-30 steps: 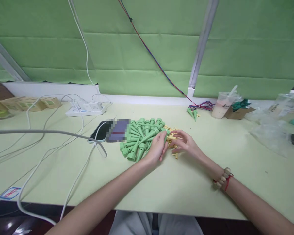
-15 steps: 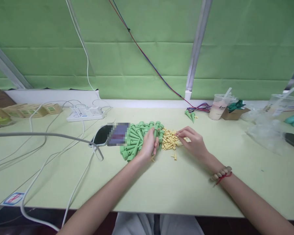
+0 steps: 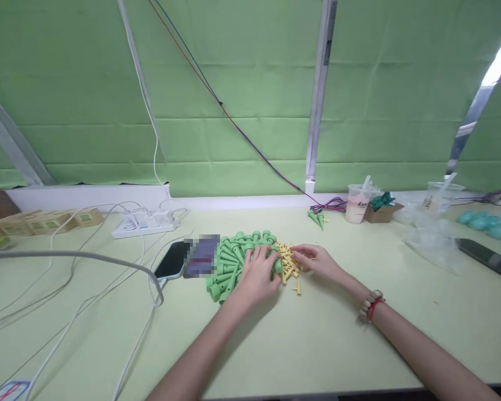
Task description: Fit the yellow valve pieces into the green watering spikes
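Note:
My left hand (image 3: 259, 274) lies palm down over the right side of a pile of green cone-shaped plastic spikes (image 3: 229, 269). Its fingers are apart and bent over the spikes, and their tips are partly hidden. Right of that pile is a heap of small yellow plastic pegs (image 3: 289, 273). My right hand (image 3: 319, 263) reaches into the heap from the right with thumb and forefinger pinched at its edge, on what looks like one yellow peg. A single yellow peg with a side stem (image 3: 298, 288) lies nearer to me, apart from the heap.
A phone (image 3: 174, 259) and a blurred dark rectangle (image 3: 201, 256) lie left of the spikes. White cables run from a power strip (image 3: 146, 224). Behind are two green spikes (image 3: 317, 219), a drink cup (image 3: 356, 205) and a small box (image 3: 383, 211); another phone (image 3: 486, 258) is far right.
The green spike upright in my left hand has gone from the grip, and that hand has turned palm down onto the pile. My right hand stays by the yellow pegs. The view has tilted up.

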Motion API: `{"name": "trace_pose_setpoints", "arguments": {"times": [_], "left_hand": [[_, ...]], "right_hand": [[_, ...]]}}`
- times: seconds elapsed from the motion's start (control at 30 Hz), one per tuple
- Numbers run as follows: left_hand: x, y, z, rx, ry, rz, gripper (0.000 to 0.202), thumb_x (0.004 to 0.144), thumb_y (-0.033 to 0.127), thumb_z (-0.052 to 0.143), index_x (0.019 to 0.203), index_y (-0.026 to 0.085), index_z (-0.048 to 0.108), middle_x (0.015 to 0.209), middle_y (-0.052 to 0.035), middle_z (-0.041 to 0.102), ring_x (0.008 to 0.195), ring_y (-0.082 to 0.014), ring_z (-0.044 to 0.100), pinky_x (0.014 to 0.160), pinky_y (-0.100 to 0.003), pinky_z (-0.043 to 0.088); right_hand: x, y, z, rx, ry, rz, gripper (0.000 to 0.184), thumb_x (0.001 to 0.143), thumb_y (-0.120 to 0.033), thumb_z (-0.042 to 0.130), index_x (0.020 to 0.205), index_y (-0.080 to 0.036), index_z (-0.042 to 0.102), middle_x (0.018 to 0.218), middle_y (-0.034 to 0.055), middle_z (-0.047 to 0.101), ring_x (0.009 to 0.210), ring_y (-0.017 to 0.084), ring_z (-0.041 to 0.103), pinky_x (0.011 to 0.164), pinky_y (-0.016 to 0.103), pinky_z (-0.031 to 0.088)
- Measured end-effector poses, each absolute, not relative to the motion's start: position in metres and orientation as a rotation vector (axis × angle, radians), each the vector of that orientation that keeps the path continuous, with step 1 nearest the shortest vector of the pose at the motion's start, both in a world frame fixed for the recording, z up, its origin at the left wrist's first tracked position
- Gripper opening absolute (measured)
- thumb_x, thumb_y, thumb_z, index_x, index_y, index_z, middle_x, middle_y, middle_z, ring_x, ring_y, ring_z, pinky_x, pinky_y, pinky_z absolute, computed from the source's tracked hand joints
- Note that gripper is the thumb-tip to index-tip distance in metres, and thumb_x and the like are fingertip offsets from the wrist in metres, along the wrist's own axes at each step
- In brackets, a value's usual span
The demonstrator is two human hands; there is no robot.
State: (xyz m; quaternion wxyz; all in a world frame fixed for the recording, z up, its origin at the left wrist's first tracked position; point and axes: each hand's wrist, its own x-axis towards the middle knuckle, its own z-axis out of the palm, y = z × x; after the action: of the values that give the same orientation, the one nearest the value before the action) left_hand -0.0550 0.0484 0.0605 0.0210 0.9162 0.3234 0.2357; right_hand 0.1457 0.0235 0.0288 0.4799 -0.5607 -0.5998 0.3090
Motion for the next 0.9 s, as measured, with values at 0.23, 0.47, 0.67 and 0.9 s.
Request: {"name": "trace_pose_setpoints", "arguments": {"times": [0.23,0.47,0.67,0.9], "left_hand": [[-0.036,0.01,0.043,2.853,0.732,0.832,0.032,0.077,0.011,0.043,0.105,0.022,0.052,0.11,-0.005,0.052,0.108,-0.0202,0.044,0.099,-0.042,0.03],[-0.029,0.006,0.024,3.078,0.268,0.792,0.017,0.08,0.022,0.046,0.094,0.018,0.053,0.097,-0.004,0.053,0.094,-0.0168,0.046,0.09,-0.032,0.032],[-0.027,0.016,0.023,3.294,-0.032,0.837,0.017,0.083,0.028,0.043,0.09,0.017,0.053,0.089,-0.0048,0.055,0.086,-0.0172,0.048,0.082,-0.031,0.032],[-0.026,0.045,0.018,3.335,0.449,0.828,0.015,0.084,0.015,0.043,0.096,0.016,0.053,0.09,-0.0062,0.057,0.087,-0.0187,0.051,0.08,-0.032,0.036]], "right_hand": [[0.189,0.066,0.021,-1.846,-1.383,0.138,0.032,0.078,-0.025,0.046,0.104,-0.015,0.061,0.101,0.0091,0.064,0.089,0.019,0.06,0.081,0.03,0.046],[0.232,0.109,0.01,-2.34,-1.247,0.024,0.04,0.084,-0.029,0.039,0.118,-0.016,0.056,0.111,0.0156,0.059,0.108,0.029,0.052,0.089,0.043,0.037],[0.245,0.101,0.005,-2.225,-1.223,-0.008,0.028,0.078,-0.019,0.045,0.091,-0.012,0.07,0.096,0.018,0.067,0.094,0.03,0.06,0.08,0.039,0.042],[0.233,0.086,0.016,-1.808,-0.992,0.023,0.035,0.082,-0.03,0.046,0.103,-0.009,0.064,0.089,0.0134,0.07,0.082,0.022,0.066,0.075,0.032,0.05]]}}
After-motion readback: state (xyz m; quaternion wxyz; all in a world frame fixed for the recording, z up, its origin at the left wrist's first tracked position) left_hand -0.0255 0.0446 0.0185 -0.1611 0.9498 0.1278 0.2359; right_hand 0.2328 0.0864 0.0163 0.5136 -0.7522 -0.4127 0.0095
